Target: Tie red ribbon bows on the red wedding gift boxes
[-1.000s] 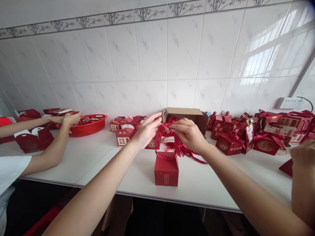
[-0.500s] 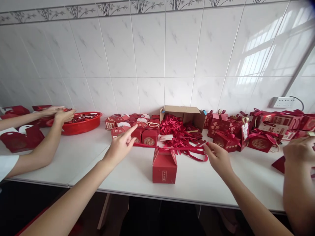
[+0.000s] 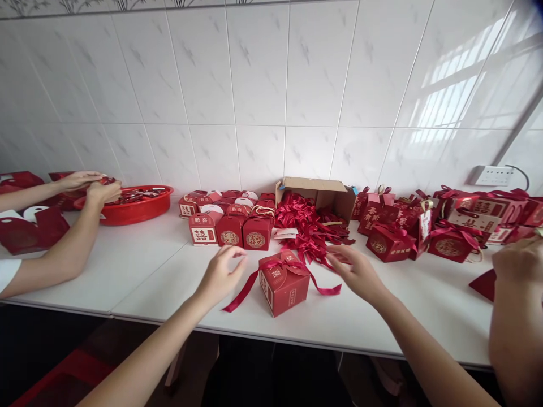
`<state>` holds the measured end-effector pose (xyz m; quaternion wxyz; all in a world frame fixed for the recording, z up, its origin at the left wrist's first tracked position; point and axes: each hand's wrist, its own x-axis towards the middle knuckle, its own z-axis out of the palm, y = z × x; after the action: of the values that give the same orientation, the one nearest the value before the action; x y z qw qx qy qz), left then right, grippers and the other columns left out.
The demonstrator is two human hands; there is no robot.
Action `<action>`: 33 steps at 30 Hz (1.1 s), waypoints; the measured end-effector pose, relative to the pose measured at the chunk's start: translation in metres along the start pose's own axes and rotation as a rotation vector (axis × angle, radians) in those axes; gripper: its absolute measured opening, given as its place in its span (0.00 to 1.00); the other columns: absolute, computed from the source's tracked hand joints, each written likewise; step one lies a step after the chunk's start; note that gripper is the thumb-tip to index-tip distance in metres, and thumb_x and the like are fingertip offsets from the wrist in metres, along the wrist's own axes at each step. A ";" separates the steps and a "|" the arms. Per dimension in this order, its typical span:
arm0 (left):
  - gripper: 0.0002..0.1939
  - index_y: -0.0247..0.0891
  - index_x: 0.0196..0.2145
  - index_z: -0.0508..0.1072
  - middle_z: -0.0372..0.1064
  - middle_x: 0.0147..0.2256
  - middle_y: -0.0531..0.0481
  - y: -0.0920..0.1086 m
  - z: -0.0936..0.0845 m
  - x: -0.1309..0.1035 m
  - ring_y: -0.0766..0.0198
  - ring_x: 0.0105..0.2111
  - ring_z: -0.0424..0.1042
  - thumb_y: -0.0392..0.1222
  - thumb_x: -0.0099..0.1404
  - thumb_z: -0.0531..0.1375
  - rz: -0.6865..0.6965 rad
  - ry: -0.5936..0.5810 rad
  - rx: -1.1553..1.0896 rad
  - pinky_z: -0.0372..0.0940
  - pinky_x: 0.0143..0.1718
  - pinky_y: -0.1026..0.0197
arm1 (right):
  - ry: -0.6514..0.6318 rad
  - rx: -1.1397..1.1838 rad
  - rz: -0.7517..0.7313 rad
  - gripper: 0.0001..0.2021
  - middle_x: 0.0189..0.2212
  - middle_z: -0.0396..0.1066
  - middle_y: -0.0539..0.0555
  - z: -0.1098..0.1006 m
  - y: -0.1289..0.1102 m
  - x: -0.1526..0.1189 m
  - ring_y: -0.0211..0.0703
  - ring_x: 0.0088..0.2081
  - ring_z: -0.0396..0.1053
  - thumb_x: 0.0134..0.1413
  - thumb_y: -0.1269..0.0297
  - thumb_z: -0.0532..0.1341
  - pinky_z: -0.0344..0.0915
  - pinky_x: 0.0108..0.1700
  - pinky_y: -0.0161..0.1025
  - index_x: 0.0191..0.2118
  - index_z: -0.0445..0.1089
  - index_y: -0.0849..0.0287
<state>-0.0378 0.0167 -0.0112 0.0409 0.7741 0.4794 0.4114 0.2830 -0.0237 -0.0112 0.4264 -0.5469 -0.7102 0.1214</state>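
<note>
A closed red gift box [image 3: 291, 288] sits near the front of the white table, turned at an angle. A dark red ribbon [image 3: 246, 292] crosses its top, and its two loose ends trail out to the left and right. My left hand [image 3: 221, 274] hovers left of the box, fingers apart, holding nothing. On the other side, my right hand [image 3: 354, 270] is also open and empty, close to the ribbon pile [image 3: 299, 217] that spills from a cardboard box [image 3: 316, 185].
Red boxes [image 3: 229, 229] stand in rows behind my left hand. Ribboned boxes [image 3: 388, 243] crowd the right. At left, another person's hands [image 3: 95, 186] work over a red basin [image 3: 136, 212]. Another person's hand [image 3: 520, 260] is at the right edge.
Both hands have let go of the ribbon, which was stretched between them and now lies across the box with its ends down. The box has turned, and the view has tilted down.
</note>
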 end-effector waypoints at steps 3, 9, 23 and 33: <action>0.11 0.41 0.40 0.70 0.69 0.40 0.47 0.028 0.019 -0.002 0.60 0.40 0.71 0.47 0.64 0.55 -0.028 -0.043 -0.091 0.68 0.42 0.57 | -0.204 0.070 -0.181 0.20 0.50 0.70 0.58 0.017 -0.028 0.007 0.48 0.47 0.70 0.56 0.57 0.58 0.68 0.47 0.43 0.53 0.67 0.56; 0.09 0.40 0.40 0.71 0.66 0.40 0.45 0.046 0.037 -0.001 0.58 0.42 0.70 0.43 0.61 0.58 -0.049 -0.100 -0.186 0.68 0.43 0.55 | -0.237 -0.127 -0.196 0.15 0.39 0.76 0.56 0.036 -0.058 0.008 0.46 0.37 0.73 0.56 0.66 0.58 0.67 0.38 0.38 0.49 0.71 0.55; 0.07 0.39 0.36 0.71 0.64 0.40 0.44 0.049 0.036 -0.003 0.57 0.42 0.69 0.42 0.61 0.57 -0.096 -0.114 -0.244 0.69 0.42 0.53 | -0.112 -0.375 -0.161 0.10 0.30 0.75 0.55 0.056 -0.061 -0.006 0.44 0.27 0.71 0.59 0.67 0.53 0.55 0.25 0.34 0.44 0.69 0.60; 0.06 0.39 0.36 0.70 0.65 0.39 0.45 0.050 0.036 -0.003 0.57 0.41 0.69 0.40 0.60 0.57 -0.082 -0.097 -0.236 0.68 0.42 0.53 | 0.039 -0.457 -0.180 0.04 0.19 0.69 0.51 0.066 -0.059 -0.009 0.39 0.18 0.63 0.56 0.67 0.54 0.43 0.20 0.33 0.30 0.62 0.58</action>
<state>0.0215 -0.0005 -0.0143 0.1717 0.7626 0.4564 0.4252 0.1949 -0.0344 -0.0179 0.3145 -0.5658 -0.7567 -0.0915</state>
